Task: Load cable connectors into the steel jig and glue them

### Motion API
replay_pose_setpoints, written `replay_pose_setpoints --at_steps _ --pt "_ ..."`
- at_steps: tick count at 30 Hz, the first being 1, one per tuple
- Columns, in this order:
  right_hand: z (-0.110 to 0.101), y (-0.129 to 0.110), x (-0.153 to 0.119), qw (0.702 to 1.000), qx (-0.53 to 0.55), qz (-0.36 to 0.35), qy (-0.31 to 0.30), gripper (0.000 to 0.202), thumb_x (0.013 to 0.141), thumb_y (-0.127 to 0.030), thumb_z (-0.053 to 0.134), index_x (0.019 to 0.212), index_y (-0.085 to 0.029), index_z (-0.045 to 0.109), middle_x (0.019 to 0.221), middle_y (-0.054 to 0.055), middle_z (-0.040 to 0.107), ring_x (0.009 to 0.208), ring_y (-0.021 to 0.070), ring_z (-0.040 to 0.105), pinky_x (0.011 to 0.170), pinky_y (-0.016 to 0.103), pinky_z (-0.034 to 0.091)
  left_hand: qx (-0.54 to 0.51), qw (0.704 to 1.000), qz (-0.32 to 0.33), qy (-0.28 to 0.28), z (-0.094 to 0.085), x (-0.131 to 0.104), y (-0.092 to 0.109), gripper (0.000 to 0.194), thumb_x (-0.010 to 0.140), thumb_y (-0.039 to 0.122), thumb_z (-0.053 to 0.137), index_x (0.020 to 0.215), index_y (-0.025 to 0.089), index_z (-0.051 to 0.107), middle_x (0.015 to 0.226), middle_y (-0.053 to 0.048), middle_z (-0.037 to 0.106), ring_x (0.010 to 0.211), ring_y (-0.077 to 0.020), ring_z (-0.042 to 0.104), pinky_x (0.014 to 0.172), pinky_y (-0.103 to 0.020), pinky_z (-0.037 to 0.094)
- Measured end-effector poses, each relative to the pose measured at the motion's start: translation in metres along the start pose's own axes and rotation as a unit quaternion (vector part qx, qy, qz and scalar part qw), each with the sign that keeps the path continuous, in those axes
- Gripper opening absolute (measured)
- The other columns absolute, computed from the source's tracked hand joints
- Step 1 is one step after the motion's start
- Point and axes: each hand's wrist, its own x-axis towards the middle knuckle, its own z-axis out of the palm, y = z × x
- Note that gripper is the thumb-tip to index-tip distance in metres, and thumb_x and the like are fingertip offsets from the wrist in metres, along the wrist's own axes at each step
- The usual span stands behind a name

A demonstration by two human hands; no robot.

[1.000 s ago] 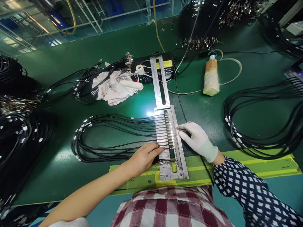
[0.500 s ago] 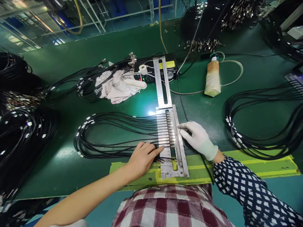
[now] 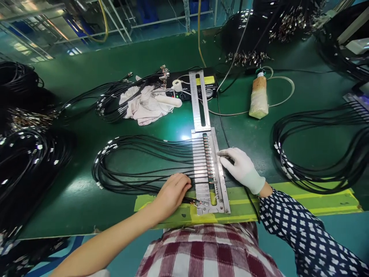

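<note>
A slotted metal jig (image 3: 201, 192) lies on the bench in front of me. Thin black cables (image 3: 150, 145) run into its grooves from the left, their metal-tipped ends lined up along the slot. My bare left hand (image 3: 173, 190) is closed at the jig's lower left edge, fingers pinched on a black cable. Several loose cable ends (image 3: 198, 202) stick out below that hand, over the jig's bottom part. My right hand (image 3: 240, 169), in a white glove, has its fingertips pinched on the jig's right rail. Above the jig lies a second slotted metal plate (image 3: 196, 102).
Behind the plate sits a black control box (image 3: 211, 93); a white cloth (image 3: 144, 109) lies to its left. A wrapped bottle (image 3: 258, 102) with a tube stands at right. Cable coils (image 3: 291, 169) lie right, and more cable bundles (image 3: 31, 154) are heaped left.
My left hand's fingers have drawn back left from the jig's slot and curled in at its left edge. The loose cable ends are more exposed. My right hand stays at the rail.
</note>
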Motion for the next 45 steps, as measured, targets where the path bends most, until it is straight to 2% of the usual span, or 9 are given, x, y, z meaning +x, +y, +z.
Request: replay_pose_setpoints --at_steps 6,12,19,25,29,33,39,42,45 --pt "0.002 0.003 0.0 1.0 0.006 0.005 -0.008 0.018 0.094 -0.031 0.053 0.103 -0.025 0.067 0.1 0.004 0.072 0.096 0.0245 0.064 0.087 0.042 0.05 0.019 0.997 0.071 0.016 0.016 0.008 0.001 0.017 0.097 0.012 0.047 0.11 0.016 0.058 0.092 -0.007 0.065 0.084 -0.0176 0.056 0.076 -0.03 0.049" --pt "0.001 0.001 0.001 1.0 0.011 0.006 -0.006 0.017 0.094 -0.03 0.053 0.102 -0.024 0.067 0.098 0.004 0.071 0.093 0.0238 0.063 0.086 0.041 0.05 -0.005 0.996 0.074 0.041 0.012 0.004 -0.009 0.021 0.097 0.009 0.047 0.112 0.016 0.059 0.092 -0.008 0.064 0.084 -0.0159 0.054 0.073 -0.027 0.05" --pt "0.001 0.002 0.001 1.0 0.015 0.002 -0.002 0.017 0.095 -0.03 0.054 0.103 -0.024 0.067 0.096 0.004 0.071 0.092 0.0237 0.063 0.083 0.041 0.05 0.06 0.991 0.122 0.021 0.015 0.009 -0.008 0.028 0.095 0.006 0.043 0.118 0.012 0.058 0.092 -0.01 0.063 0.079 -0.0173 0.051 0.07 -0.03 0.05" --pt "0.002 0.003 0.001 1.0 0.011 0.003 -0.002 0.016 0.095 -0.03 0.055 0.102 -0.024 0.067 0.095 0.003 0.071 0.091 0.0231 0.062 0.083 0.04 0.05 0.029 0.987 0.159 0.018 0.01 0.017 -0.008 0.029 0.095 0.004 0.042 0.119 0.011 0.056 0.093 -0.01 0.063 0.082 -0.0174 0.051 0.075 -0.029 0.051" --pt "0.002 0.005 0.002 1.0 0.013 0.004 -0.006 0.016 0.095 -0.03 0.054 0.102 -0.024 0.067 0.096 0.003 0.071 0.091 0.0227 0.062 0.083 0.04 0.049 0.087 0.986 0.138 0.018 0.009 0.007 -0.008 0.035 0.095 0.005 0.04 0.123 0.014 0.058 0.098 -0.01 0.061 0.086 -0.019 0.052 0.076 -0.031 0.048" --pt "0.0 0.001 0.003 1.0 0.007 0.003 -0.002 0.017 0.094 -0.032 0.055 0.102 -0.023 0.067 0.095 0.004 0.071 0.091 0.0235 0.062 0.083 0.04 0.049 0.166 0.98 0.113 -0.01 0.009 -0.004 -0.005 0.043 0.095 0.004 0.036 0.131 0.013 0.056 0.091 -0.009 0.061 0.078 -0.019 0.05 0.069 -0.031 0.043" --pt "0.008 -0.018 -0.024 0.995 -0.087 -0.038 -0.032 0.055 0.077 -0.043 0.071 0.126 -0.021 0.058 0.116 0.013 0.061 0.109 0.0342 0.055 0.091 0.051 0.045 0.098 0.992 0.073 -0.028 0.001 -0.007 -0.002 0.037 0.098 0.01 0.04 0.131 0.017 0.055 0.098 -0.008 0.064 0.086 -0.0185 0.053 0.075 -0.032 0.041" --pt "0.014 -0.021 -0.037 0.995 -0.092 -0.032 -0.01 0.051 0.081 -0.04 0.067 0.128 -0.022 0.056 0.126 0.014 0.057 0.118 0.0348 0.051 0.097 0.052 0.043 0.06 0.995 0.075 -0.027 -0.003 -0.012 -0.005 0.025 0.098 0.015 0.05 0.122 0.016 0.057 0.102 -0.008 0.066 0.094 -0.019 0.054 0.084 -0.034 0.041" --pt "0.016 -0.019 -0.038 0.998 -0.059 -0.02 0.008 0.048 0.084 -0.041 0.065 0.127 -0.022 0.055 0.127 0.012 0.058 0.12 0.0334 0.052 0.098 0.052 0.043 0.037 0.994 0.099 -0.002 -0.002 -0.015 -0.007 0.018 0.096 0.01 0.051 0.111 0.016 0.059 0.096 -0.007 0.065 0.092 -0.0181 0.054 0.082 -0.033 0.042"
